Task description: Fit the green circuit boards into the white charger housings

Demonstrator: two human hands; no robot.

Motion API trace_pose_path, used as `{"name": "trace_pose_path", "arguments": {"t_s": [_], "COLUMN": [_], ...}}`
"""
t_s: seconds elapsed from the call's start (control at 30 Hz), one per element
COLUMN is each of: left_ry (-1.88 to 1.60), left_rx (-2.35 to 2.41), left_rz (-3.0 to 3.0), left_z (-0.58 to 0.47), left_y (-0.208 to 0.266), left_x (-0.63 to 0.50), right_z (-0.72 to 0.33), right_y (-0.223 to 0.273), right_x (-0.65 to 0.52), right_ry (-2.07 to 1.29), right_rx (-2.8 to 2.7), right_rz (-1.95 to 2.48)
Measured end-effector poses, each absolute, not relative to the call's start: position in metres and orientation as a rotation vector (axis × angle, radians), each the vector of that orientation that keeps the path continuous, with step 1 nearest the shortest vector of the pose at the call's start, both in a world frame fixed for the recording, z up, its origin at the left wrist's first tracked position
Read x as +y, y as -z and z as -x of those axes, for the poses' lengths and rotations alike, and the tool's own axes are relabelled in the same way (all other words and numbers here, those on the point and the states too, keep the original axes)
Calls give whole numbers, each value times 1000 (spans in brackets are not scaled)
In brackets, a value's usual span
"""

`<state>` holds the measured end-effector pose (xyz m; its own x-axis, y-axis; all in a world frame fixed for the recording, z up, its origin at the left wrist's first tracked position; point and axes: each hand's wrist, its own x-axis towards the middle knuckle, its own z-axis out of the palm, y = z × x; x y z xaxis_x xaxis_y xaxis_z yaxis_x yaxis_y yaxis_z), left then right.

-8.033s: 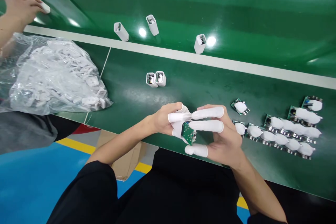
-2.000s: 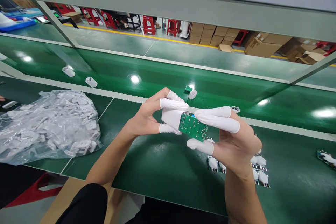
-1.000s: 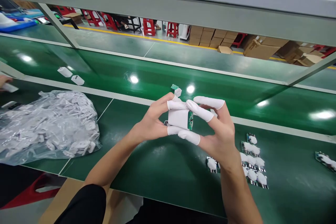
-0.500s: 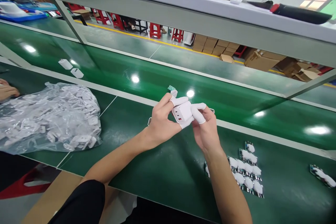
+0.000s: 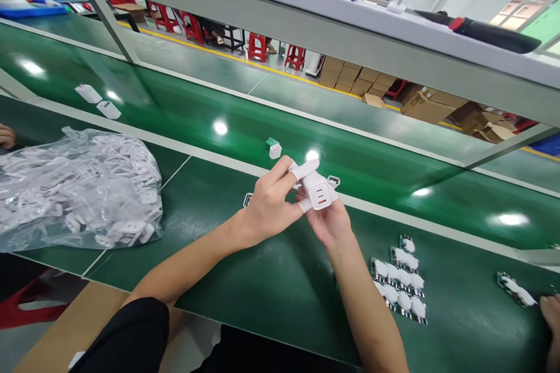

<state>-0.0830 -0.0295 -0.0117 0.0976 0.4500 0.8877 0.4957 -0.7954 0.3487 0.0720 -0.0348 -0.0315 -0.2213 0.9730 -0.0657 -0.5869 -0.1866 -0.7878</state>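
We hold a white, rounded-edge plastic charger casing (image 5: 318, 192), its end face, with two dark slots and a red one, turned towards us. Our left hand (image 5: 275, 195) pinches the casing's left side, thumb and fingers parted only by its width; our right hand (image 5: 328, 221) curls around it from the right and below, its fingers partly hidden. Well left of the casing lies a clear plastic bag full of white parts (image 5: 83, 186). To its right, nearer us, sit rows of green circuit boards topped with white lumps (image 5: 405, 277). Beyond it, slightly left, stands a white open-ended plastic shell (image 5: 275, 152).
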Motion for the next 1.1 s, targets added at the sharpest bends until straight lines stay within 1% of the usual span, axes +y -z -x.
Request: {"name": "trace_pose_path", "arguments": {"t_s": [0.2,0.37,0.5,0.6,0.67,0.73,0.77,0.83,0.93,1.03,1.1], "left_ry": [1783,1801,1799,1723,1869,2173,2232,2196,1987,1910,1916], "left_rx": [-1035,-994,-948,-932,-992,-1170,-1291,-1588,-2073,-2225,-2243], "left_rz": [2526,2570,2614,2782,2758,2471,2338,2193,2155,2154,2145], "left_z": [91,91,97,122,148,178,192,217,239,245,245], "left_y": [10,10,1,-9,-8,5,16,46,97,136,151], "left_x": [-24,-22,-24,-8,17,53,72,105,134,140,140], "right_z": [-64,-57,-57,-62,-65,-62,-58,-45,-22,-6,-1], "right_y": [46,49,49,46,44,44,47,58,87,116,130], "right_x": [-35,-39,-34,-28,-27,-31,-35,-46,-61,-68,-68], "right_ry": [-1565,-1498,-1442,-1302,-1144,-960,-873,-732,-580,-474,-469], "right_rx": [-830,-751,-749,-798,-970,-1295,-1485,-1841,-2222,-2392,-2437], "right_rz": [743,782,805,822,836,834,817,779,767,778,763]}}
